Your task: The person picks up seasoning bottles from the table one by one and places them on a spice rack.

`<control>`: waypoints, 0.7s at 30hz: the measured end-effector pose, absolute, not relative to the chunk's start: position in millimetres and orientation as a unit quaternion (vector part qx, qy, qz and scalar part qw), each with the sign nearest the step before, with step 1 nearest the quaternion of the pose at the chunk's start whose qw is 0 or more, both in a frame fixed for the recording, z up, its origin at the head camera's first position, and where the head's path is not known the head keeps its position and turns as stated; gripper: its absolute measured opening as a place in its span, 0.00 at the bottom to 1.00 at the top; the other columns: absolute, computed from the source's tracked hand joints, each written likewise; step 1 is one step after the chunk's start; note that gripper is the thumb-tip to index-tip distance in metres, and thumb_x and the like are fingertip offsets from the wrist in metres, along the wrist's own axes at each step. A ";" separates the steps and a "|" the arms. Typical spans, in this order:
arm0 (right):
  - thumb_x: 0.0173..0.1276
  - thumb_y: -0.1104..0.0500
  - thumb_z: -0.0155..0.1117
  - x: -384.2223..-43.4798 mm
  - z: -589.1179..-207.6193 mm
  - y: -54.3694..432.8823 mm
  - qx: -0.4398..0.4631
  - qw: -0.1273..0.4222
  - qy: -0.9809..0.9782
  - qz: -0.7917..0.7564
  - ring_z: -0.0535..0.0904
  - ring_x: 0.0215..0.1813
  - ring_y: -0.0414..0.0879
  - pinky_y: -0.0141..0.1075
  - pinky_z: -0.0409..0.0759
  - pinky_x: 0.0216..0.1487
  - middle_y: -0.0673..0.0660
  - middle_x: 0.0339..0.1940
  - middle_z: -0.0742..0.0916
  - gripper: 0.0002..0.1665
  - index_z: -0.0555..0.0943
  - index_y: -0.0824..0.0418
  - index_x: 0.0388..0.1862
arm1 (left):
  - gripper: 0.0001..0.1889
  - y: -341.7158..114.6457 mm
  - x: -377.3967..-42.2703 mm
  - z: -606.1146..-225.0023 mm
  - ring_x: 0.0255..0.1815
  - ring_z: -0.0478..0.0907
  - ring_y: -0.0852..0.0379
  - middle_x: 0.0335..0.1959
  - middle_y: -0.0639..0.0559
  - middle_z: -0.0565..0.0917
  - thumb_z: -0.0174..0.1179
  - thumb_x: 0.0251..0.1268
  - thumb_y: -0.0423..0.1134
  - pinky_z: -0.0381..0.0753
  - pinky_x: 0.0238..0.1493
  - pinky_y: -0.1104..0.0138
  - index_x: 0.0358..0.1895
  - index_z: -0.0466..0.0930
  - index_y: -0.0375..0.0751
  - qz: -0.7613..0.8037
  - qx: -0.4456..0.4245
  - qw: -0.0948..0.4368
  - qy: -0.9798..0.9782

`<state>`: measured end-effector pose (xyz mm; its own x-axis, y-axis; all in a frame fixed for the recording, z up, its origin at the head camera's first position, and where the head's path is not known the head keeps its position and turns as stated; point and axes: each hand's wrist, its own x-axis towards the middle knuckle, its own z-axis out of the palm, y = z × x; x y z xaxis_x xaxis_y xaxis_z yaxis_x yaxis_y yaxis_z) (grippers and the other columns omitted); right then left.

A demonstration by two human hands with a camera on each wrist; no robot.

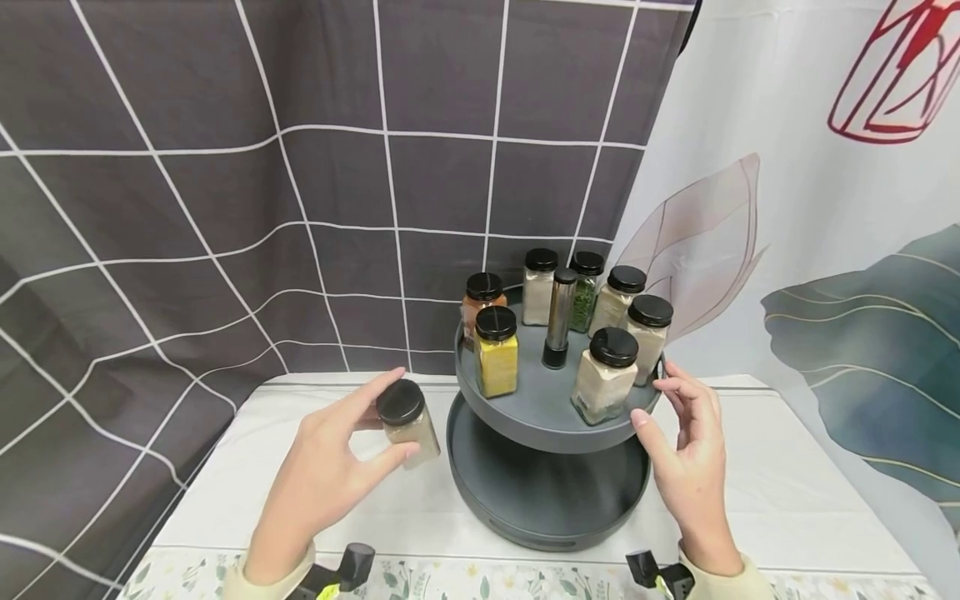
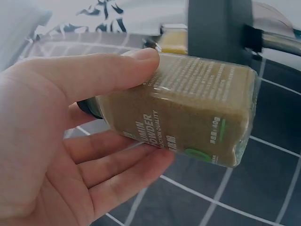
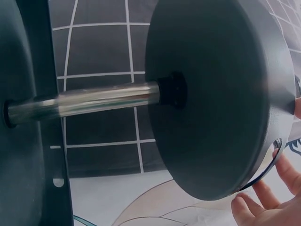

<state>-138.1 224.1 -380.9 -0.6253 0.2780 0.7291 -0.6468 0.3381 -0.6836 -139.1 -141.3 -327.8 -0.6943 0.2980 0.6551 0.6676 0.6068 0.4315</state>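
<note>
My left hand (image 1: 330,462) grips a black-lidded spice jar (image 1: 414,433) between thumb and fingers, left of a grey two-tier turntable rack (image 1: 525,429). In the left wrist view the jar (image 2: 188,108) lies tilted, filled with brown powder, its label reading "cumin powder". My right hand (image 1: 693,450) holds the rack's upper tier at its right rim, thumb towards the front and fingers further back. The right wrist view has the fingers (image 3: 289,172) at a cut-out handle in that rim. Several jars stand on the upper tier, among them a yellow one (image 1: 497,367) and a cream one (image 1: 602,387).
Below, the lower tier (image 1: 480,508) sits on a white cloth (image 1: 360,525) with a leaf-patterned front strip. A metal post (image 3: 108,99) joins the tiers. Behind hang a dark grid-patterned curtain (image 1: 330,192) and a white curtain (image 1: 787,100) with leaf prints.
</note>
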 end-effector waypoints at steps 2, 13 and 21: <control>0.56 0.82 0.62 -138.5 -380.8 223.4 0.133 0.416 -0.705 0.559 0.67 0.72 0.49 0.33 0.64 0.74 0.59 0.64 0.71 0.22 0.71 0.83 0.51 | 0.43 -138.3 -139.3 -318.9 0.38 0.85 0.65 0.42 0.62 0.87 0.81 0.45 0.39 0.79 0.49 0.76 0.70 0.73 0.54 -0.338 -0.292 0.277 -0.851; 0.56 0.81 0.63 -135.2 -378.1 223.3 0.120 0.396 -0.715 0.564 0.64 0.71 0.48 0.32 0.61 0.75 0.58 0.67 0.70 0.25 0.71 0.80 0.55 | 0.42 -116.1 -140.7 -285.6 0.38 0.85 0.65 0.42 0.62 0.87 0.80 0.47 0.41 0.81 0.46 0.75 0.70 0.73 0.50 -0.353 -0.343 0.279 -0.824; 0.55 0.80 0.65 -134.5 -377.4 223.7 0.116 0.396 -0.722 0.555 0.64 0.71 0.47 0.31 0.61 0.75 0.56 0.65 0.70 0.28 0.71 0.79 0.56 | 0.39 -93.8 -145.4 -264.5 0.38 0.84 0.64 0.42 0.58 0.86 0.79 0.49 0.41 0.83 0.45 0.73 0.68 0.74 0.44 -0.364 -0.371 0.278 -0.808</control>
